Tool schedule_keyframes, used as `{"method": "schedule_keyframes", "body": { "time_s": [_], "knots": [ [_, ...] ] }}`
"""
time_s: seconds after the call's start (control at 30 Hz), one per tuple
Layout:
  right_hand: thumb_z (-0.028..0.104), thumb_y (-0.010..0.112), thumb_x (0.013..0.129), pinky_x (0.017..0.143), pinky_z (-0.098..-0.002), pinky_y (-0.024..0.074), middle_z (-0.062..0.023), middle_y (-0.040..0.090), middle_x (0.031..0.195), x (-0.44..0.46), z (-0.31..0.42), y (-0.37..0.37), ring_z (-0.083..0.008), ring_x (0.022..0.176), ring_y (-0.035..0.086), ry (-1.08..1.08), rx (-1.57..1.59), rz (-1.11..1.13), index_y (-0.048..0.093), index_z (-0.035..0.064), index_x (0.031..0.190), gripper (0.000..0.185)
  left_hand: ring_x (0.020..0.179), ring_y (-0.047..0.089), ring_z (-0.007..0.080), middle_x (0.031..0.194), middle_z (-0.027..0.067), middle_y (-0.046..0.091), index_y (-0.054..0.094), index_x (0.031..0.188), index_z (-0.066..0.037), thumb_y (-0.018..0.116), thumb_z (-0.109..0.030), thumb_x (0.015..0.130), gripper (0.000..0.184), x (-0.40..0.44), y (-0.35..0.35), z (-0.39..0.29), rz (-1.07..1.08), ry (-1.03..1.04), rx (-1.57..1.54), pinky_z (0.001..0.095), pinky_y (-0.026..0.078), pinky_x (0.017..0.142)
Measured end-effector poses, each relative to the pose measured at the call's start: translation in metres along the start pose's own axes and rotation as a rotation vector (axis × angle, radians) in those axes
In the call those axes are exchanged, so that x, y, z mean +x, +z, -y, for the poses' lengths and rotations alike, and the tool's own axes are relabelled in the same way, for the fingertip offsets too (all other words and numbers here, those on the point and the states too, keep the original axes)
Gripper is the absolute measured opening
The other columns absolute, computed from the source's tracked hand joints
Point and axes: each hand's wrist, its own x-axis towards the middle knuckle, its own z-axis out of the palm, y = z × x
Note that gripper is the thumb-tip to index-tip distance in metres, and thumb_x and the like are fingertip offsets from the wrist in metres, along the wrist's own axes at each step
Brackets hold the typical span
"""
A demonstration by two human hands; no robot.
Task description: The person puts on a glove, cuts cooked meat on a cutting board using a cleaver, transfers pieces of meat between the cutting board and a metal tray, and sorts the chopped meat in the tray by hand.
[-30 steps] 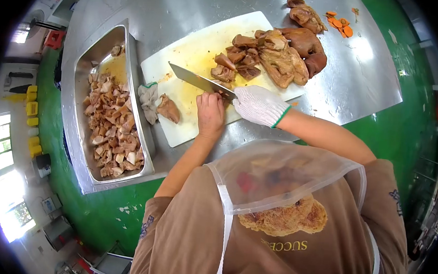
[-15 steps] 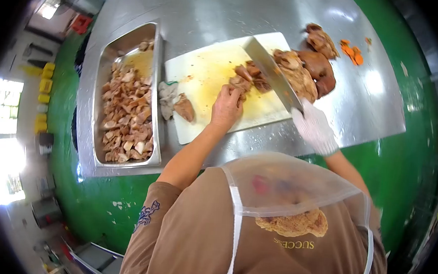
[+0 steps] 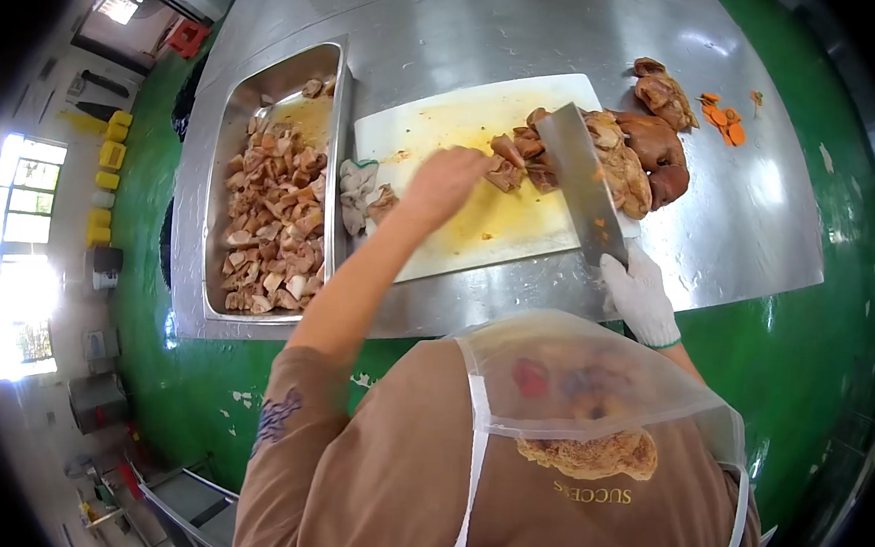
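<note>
In my gloved right hand [image 3: 642,294] is the handle of a broad cleaver [image 3: 582,177], its blade slanting over the cutting board's right part. My bare left hand [image 3: 450,182] is above the white cutting board [image 3: 551,220], left of the cut brown meat pieces [image 3: 521,160]; its fingers are blurred, so I cannot make out their grip. Larger chunks of cooked meat [image 3: 624,170] lie beyond the blade, at the board's right end. A crumpled grey-white glove [image 3: 355,190] rests at the board's left edge, beside a meat piece [image 3: 383,205] partly hidden by my left arm.
A deep steel tray [image 3: 344,97] stands to the left, largely filled with chopped meat [image 3: 276,218]. Another meat chunk [image 3: 666,95] and orange carrot slices [image 3: 727,123] lie on the steel table [image 3: 452,34] at the far right. Green floor [image 3: 756,313] surrounds the table.
My left hand has lifted off the meat pieces and shifted up and left. The cleaver has moved slightly right and toward me, still in my right hand.
</note>
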Motion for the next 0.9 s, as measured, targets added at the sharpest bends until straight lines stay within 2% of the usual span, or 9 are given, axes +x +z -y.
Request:
{"method": "schedule_keyframes", "body": {
  "time_s": [0.03, 0.13, 0.17, 0.27, 0.37, 0.47, 0.57, 0.7, 0.9],
  "knots": [
    [0.026, 0.051, 0.091, 0.060, -0.0395, 0.0496, -0.0179, 0.062, 0.075, -0.003, 0.007, -0.001, -0.0274, 0.063, 0.065, 0.033, -0.007, 0.014, 0.056, -0.0007, 0.105, 0.031, 0.108, 0.056, 0.0241, 0.114, 0.0091, 0.060, 0.057, 0.116, -0.007, 0.056, -0.005, 0.081, 0.036, 0.008, 0.019, -0.009, 0.000, 0.008, -0.008, 0.0372, 0.046, 0.090],
    [0.026, 0.052, 0.090, 0.069, -0.0452, 0.0492, -0.0243, 0.063, 0.083, -0.002, -0.009, -0.002, -0.0399, 0.078, 0.064, -0.165, -0.139, -0.081, 0.056, -0.0010, 0.106, 0.031, 0.109, 0.055, 0.0260, 0.115, 0.0091, 0.058, 0.056, 0.115, -0.007, 0.057, -0.006, 0.081, 0.034, 0.022, 0.048, -0.011, -0.134, -0.048, -0.194, 0.0370, 0.046, 0.090],
    [0.027, 0.052, 0.090, 0.076, -0.0490, 0.0471, -0.0285, 0.062, 0.089, -0.005, -0.010, -0.005, -0.0469, 0.090, 0.059, -0.150, -0.136, -0.057, 0.055, -0.0026, 0.104, 0.033, 0.105, 0.054, 0.0291, 0.111, 0.0108, 0.058, 0.056, 0.112, -0.006, 0.063, -0.011, 0.079, 0.034, 0.023, 0.053, -0.006, -0.064, -0.063, -0.215, 0.0379, 0.046, 0.089],
    [0.027, 0.052, 0.090, 0.074, -0.0485, 0.0474, -0.0282, 0.062, 0.088, -0.009, -0.008, -0.007, -0.0458, 0.088, 0.060, -0.086, -0.176, -0.038, 0.055, -0.0028, 0.102, 0.032, 0.099, 0.054, 0.0318, 0.106, 0.0133, 0.057, 0.056, 0.111, -0.004, 0.071, -0.017, 0.076, 0.040, 0.020, 0.030, -0.023, 0.147, -0.381, -0.311, 0.0386, 0.045, 0.087],
    [0.027, 0.051, 0.090, 0.073, -0.0493, 0.0470, -0.0279, 0.062, 0.087, -0.008, -0.008, -0.005, -0.0457, 0.085, 0.060, -0.144, -0.255, -0.050, 0.054, -0.0021, 0.098, 0.031, 0.094, 0.052, 0.0341, 0.101, 0.0160, 0.056, 0.055, 0.108, -0.001, 0.076, -0.022, 0.074, 0.046, -0.010, 0.043, -0.053, -0.051, -0.594, -0.346, 0.0402, 0.044, 0.086],
    [0.028, 0.050, 0.091, 0.071, -0.0506, 0.0460, -0.0272, 0.061, 0.085, -0.005, 0.001, -0.003, -0.0454, 0.082, 0.059, -0.089, -0.304, 0.051, 0.053, -0.0015, 0.096, 0.030, 0.095, 0.052, 0.0334, 0.094, 0.0174, 0.056, 0.054, 0.107, 0.003, 0.076, -0.025, 0.076, 0.047, -0.029, 0.046, -0.074, -0.236, -0.607, -0.328, 0.0412, 0.044, 0.084],
    [0.029, 0.049, 0.092, 0.070, -0.0518, 0.0453, -0.0262, 0.060, 0.082, 0.000, 0.003, 0.003, -0.0447, 0.081, 0.059, -0.250, -0.384, 0.034, 0.052, -0.0003, 0.094, 0.029, 0.100, 0.050, 0.0355, 0.104, 0.0197, 0.053, 0.052, 0.110, 0.002, 0.072, -0.018, 0.077, 0.043, -0.046, 0.058, -0.068, -0.383, -0.625, -0.424, 0.0425, 0.042, 0.089],
    [0.026, 0.048, 0.091, 0.077, -0.0470, 0.0487, -0.0250, 0.063, 0.094, 0.001, 0.025, -0.001, -0.0423, 0.086, 0.062, -0.130, -0.477, 0.164, 0.055, 0.0016, 0.117, 0.036, 0.103, 0.049, 0.0367, 0.108, 0.0203, 0.052, 0.051, 0.113, 0.002, 0.067, -0.013, 0.078, 0.041, -0.057, 0.057, -0.067, -0.481, -0.492, -0.426, 0.0448, 0.041, 0.091],
    [0.025, 0.049, 0.091, 0.075, -0.0479, 0.0480, -0.0242, 0.063, 0.088, 0.003, 0.008, -0.005, -0.0429, 0.083, 0.061, -0.117, -0.385, 0.020, 0.055, 0.0018, 0.115, 0.034, 0.099, 0.052, 0.0351, 0.106, 0.0175, 0.053, 0.054, 0.115, -0.005, 0.067, -0.014, 0.079, 0.040, -0.017, 0.056, -0.069, -0.263, -0.401, -0.292, 0.0438, 0.044, 0.089]
  ]
}}
